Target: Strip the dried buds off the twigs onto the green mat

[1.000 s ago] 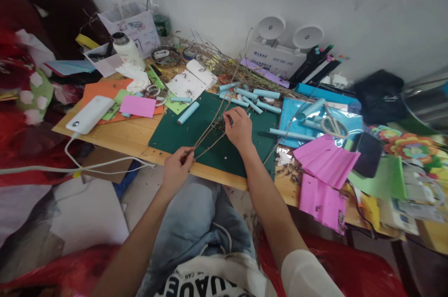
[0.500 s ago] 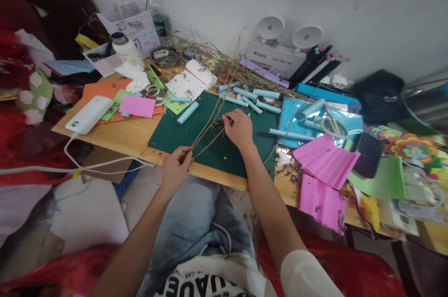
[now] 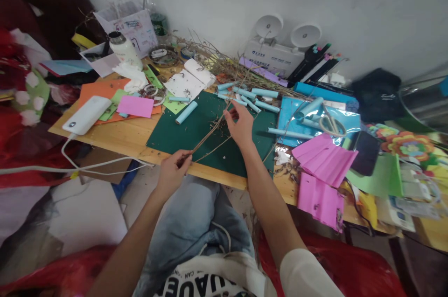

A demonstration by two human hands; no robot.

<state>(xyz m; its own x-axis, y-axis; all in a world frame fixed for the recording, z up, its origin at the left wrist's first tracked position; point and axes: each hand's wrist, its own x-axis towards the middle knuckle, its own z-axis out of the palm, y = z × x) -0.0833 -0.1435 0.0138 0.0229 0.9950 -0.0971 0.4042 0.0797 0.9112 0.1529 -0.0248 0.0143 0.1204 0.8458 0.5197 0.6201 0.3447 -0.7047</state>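
Stems point(image 3: 207, 135), dry and brown, are held at their near end by my left grip point(image 3: 172, 169), which is closed, thumb and fingers brought together at the front edge of the desk point(image 3: 122, 136). A thinner side stem point(image 3: 214, 149) slants off beside them, its near end by my left fingers. A moment ago my right grip point(image 3: 241, 125) was at that side stem's far end; now it has moved up and away, and the side stem's tip shows free below my palm. My right fingertips are curled in at the upper part of the main stems, which draw closer together there; whether they have fully closed on them, I cannot tell. I judge that the work has passed from the side branch to the bundle itself, with my left end unchanged as the anchor.

Under all this lies the green mat point(image 3: 164, 134), dark crumbs point(image 3: 217, 124) scattered on it just beside my right fingers. Beyond are blue paper rolls point(image 3: 265, 93), and behind them a heap of dry twigs point(image 3: 224, 66) near the wall.
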